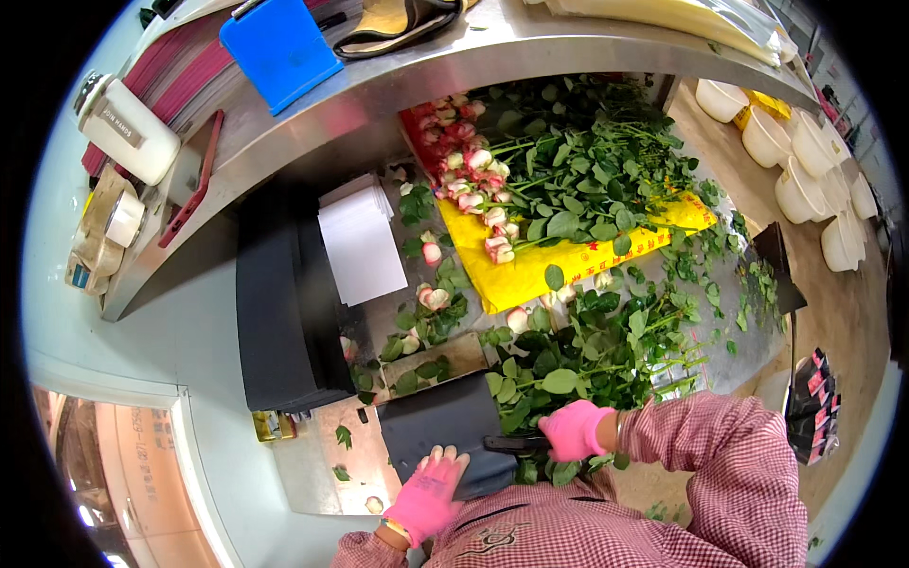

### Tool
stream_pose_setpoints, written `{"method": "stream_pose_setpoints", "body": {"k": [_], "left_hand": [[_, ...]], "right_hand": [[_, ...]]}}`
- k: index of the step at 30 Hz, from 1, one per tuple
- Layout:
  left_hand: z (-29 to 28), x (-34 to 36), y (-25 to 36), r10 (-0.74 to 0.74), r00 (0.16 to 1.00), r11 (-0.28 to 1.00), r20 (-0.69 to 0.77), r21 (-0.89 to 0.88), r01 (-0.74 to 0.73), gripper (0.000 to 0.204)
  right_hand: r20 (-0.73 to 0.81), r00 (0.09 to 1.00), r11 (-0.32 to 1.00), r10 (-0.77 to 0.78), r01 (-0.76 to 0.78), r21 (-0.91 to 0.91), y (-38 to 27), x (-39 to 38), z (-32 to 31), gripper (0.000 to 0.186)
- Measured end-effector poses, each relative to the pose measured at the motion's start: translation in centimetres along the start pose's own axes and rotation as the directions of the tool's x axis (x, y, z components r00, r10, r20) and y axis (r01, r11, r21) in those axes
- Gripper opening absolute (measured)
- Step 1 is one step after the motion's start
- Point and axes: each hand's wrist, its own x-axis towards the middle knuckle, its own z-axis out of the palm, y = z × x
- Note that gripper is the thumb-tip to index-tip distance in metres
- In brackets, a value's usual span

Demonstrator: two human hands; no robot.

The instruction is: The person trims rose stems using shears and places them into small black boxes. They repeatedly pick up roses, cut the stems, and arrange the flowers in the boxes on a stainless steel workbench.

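Observation:
My left hand [429,493], in a pink glove, lies flat with fingers spread on a dark grey sheet [442,422] at the near edge of the steel table [320,466]. My right hand [574,428], also pink-gloved, is closed around a black tool [514,442] whose tip points left over the sheet. Just beyond that hand lies a bunch of pink-white roses [554,358], leafy stems to the right, heads to the left. Further back, more roses [476,186] lie on a yellow sheet [524,273].
A stack of dark sheets [279,303] and white paper [361,243] sit at the left. A steel shelf [398,71] overhead carries a blue box [279,47], a white bottle [128,128] and tape rolls [104,232]. White buckets [800,156] stand on the floor at the right.

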Motion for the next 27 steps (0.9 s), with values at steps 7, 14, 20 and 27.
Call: {"method": "stream_pose_setpoints", "body": {"k": [7, 14, 20, 27], "left_hand": [[-1.4, -1.8, -4.1, -0.374, 0.927, 0.321, -0.002, -0.938, 0.128, 0.053], [15.6, 1.5, -21.3, -0.735, 0.614, 0.674, -0.287, -0.219, 0.705, 0.062], [5.8, 8.8, -7.3, -0.522, 0.57, 0.853, -0.635, -0.392, 0.345, 0.052], [9.1, 24.0, 13.0, -0.363, 0.857, 0.688, -0.366, -0.725, -0.017, 0.041]], "right_hand": [[-0.133, 0.989, 0.922, 0.068, -0.011, 0.387, 0.6, -4.4, 3.0, 0.046], [-0.105, 0.879, 0.674, -0.465, 0.428, 0.602, 9.2, -5.7, 19.9, 0.036], [-0.602, 0.782, 0.715, -0.162, 0.513, 0.475, 11.2, 0.3, 20.9, 0.031], [-0.908, 0.394, 0.641, 0.138, 0.663, 0.386, 22.2, -7.2, 17.5, 0.05]]}}
